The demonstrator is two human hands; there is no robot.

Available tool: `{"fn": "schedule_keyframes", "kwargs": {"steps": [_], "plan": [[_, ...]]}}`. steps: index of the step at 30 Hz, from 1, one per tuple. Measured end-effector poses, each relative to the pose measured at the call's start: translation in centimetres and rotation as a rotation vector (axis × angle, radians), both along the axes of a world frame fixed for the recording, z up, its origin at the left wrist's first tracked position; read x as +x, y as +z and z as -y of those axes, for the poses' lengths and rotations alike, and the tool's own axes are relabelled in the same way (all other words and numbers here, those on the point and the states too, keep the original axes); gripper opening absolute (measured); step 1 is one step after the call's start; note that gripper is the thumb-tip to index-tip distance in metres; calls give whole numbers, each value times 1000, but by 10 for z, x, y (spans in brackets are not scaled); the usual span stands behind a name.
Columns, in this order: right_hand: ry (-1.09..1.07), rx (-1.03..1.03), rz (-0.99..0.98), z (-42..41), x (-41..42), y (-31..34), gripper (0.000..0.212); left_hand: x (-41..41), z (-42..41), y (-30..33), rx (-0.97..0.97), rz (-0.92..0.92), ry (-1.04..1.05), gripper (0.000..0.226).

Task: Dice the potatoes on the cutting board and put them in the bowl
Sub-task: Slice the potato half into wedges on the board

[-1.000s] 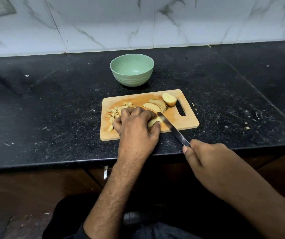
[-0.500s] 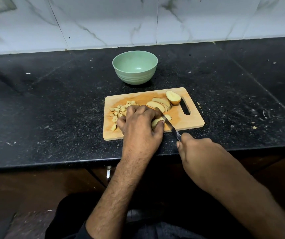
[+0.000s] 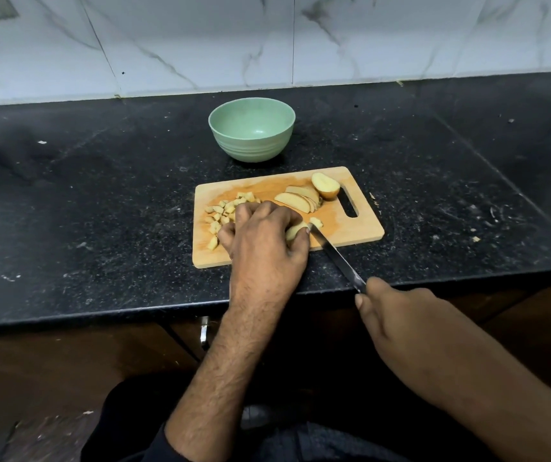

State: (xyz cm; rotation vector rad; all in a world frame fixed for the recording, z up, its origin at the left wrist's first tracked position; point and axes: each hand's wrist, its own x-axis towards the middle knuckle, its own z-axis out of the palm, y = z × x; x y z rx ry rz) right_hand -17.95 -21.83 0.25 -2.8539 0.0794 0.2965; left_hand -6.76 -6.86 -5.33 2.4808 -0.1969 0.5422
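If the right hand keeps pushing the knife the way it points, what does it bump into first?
Probably the potato piece that the left hand grips on the cutting board. The right hand aims the knife there, and its tip already looks about touching.

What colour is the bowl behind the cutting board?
Pale green bowl, head view.

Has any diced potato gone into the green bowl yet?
No, the green bowl shows only its bare inside, while the diced pieces lie on the cutting board.
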Motion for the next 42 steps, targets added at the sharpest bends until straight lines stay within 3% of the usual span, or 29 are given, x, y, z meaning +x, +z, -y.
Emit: {"fn": "schedule_keyframes", "kwargs": {"steps": [8,14,19,22,33,42], "plan": [[30,-4,-24,-5,35,-4,30,-3,-3,3,-26,-28,-35,20],[23,-7,3,-7,44,-5,30,-8,-3,8,-10,-13,-137,45],[15,-2,27,-9,50,-8,27,-10,-3,11,123,-30,-275,28],[27,0,41,-10,48,-7,27,-10,-1,11,156,-65,-244,20],[20,-68,80,2,5,9,37,-8,1,9,108,-66,-229,24],[-4,-46,91,2,0,20,39,-13,-5,9,-39,34,-131,45]]}}
